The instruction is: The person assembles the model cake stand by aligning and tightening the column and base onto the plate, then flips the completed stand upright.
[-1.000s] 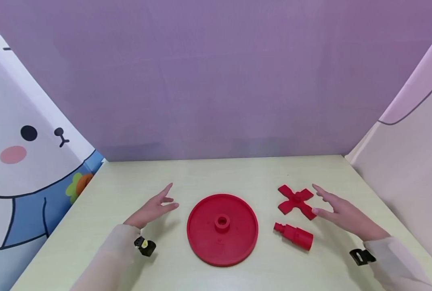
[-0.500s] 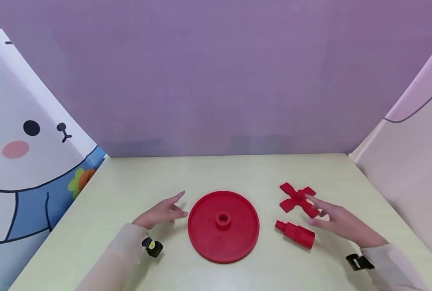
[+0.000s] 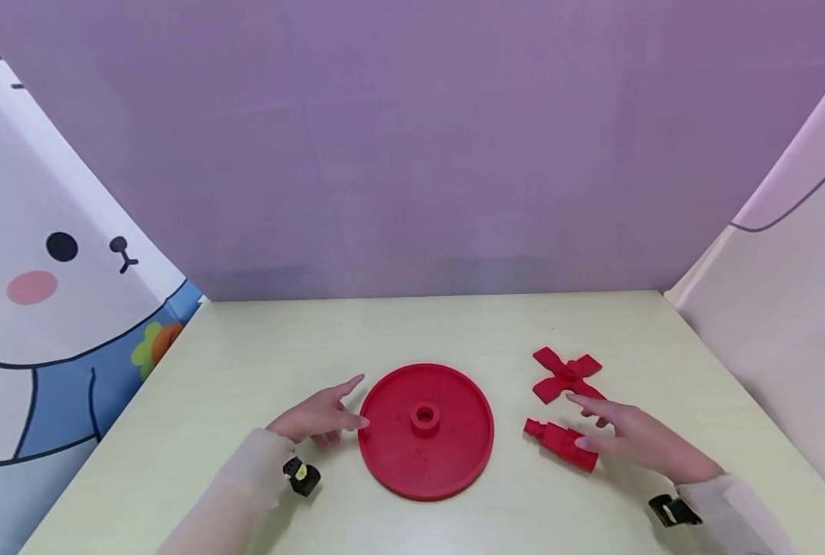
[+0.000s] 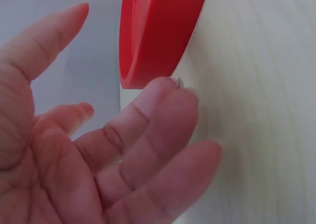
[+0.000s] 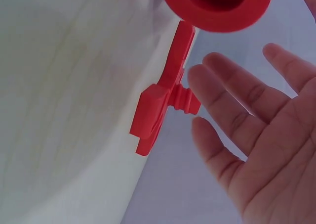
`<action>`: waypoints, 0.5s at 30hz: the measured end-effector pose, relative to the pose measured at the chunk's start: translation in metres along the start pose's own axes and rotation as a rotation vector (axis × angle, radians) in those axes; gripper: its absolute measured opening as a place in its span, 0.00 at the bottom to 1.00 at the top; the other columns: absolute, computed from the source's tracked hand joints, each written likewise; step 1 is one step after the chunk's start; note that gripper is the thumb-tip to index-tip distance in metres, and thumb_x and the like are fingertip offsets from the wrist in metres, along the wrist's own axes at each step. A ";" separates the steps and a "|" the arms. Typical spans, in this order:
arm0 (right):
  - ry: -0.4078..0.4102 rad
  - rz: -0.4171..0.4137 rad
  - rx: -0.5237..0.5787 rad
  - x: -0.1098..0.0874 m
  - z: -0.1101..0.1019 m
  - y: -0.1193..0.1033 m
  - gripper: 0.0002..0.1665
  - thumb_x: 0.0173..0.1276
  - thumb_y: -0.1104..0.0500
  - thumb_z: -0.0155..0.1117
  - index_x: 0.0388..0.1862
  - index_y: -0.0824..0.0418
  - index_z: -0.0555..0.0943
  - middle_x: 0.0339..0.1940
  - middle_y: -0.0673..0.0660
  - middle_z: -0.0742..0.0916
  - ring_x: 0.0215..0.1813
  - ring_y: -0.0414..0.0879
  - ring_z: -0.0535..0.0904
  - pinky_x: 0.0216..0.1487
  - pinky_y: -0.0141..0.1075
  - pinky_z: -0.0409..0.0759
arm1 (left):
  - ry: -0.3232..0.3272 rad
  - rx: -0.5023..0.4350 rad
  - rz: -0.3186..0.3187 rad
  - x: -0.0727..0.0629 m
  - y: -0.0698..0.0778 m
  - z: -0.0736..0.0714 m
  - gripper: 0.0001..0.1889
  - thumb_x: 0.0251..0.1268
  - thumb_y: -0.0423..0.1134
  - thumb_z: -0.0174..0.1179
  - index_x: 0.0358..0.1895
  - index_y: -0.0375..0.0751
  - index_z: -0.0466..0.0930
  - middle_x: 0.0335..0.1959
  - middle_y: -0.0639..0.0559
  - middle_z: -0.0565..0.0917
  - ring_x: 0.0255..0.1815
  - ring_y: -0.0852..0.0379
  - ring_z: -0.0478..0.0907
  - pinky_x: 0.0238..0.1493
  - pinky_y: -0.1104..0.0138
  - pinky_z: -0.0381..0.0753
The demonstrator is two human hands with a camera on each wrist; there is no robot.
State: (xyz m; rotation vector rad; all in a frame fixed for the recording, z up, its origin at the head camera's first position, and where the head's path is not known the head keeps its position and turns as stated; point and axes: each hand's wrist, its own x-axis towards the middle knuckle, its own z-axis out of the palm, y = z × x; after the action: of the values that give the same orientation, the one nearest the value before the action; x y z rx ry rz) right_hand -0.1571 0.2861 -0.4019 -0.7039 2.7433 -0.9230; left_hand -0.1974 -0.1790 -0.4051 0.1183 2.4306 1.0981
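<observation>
A round red disc point(image 3: 454, 462) with a raised rim and a hollow centre post lies flat on the table. My left hand point(image 3: 321, 415) is at its left edge, fingers loosely bent and thumb apart. In the left wrist view its fingertips are close to the disc's side point(image 4: 170, 31); contact is hard to tell. A red stepped cylinder point(image 3: 557, 441) lies on its side, and my right hand point(image 3: 638, 439) hovers at its wide end with fingers spread. The cylinder's open end point(image 5: 217, 19) tops the right wrist view. Just behind lies a red four-bladed piece point(image 5: 150, 108) with a ribbed stub.
The pale wooden table point(image 3: 412, 331) ends at a purple backdrop point(image 3: 412, 154). A cartoon-printed panel point(image 3: 86, 308) stands on the left and a pale panel point(image 3: 801, 308) on the right. Each wrist carries a small black camera point(image 3: 303, 476).
My left hand has moved right to the disc's edge. The right hand has come from beside the four-bladed piece toward me and left, over the cylinder's wide end.
</observation>
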 end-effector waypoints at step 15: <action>-0.100 -0.092 0.044 0.001 0.005 0.004 0.38 0.55 0.54 0.75 0.60 0.72 0.73 0.38 0.48 0.80 0.38 0.34 0.73 0.31 0.31 0.77 | -0.057 0.012 -0.032 0.002 0.003 0.012 0.47 0.55 0.41 0.69 0.76 0.50 0.51 0.22 0.48 0.77 0.20 0.53 0.73 0.19 0.65 0.73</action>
State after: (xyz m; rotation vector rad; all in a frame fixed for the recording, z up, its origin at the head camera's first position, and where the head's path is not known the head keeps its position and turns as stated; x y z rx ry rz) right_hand -0.1586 0.2858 -0.4079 -0.8504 2.6155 -0.9370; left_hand -0.1944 -0.1686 -0.4106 0.1122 2.3813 1.0516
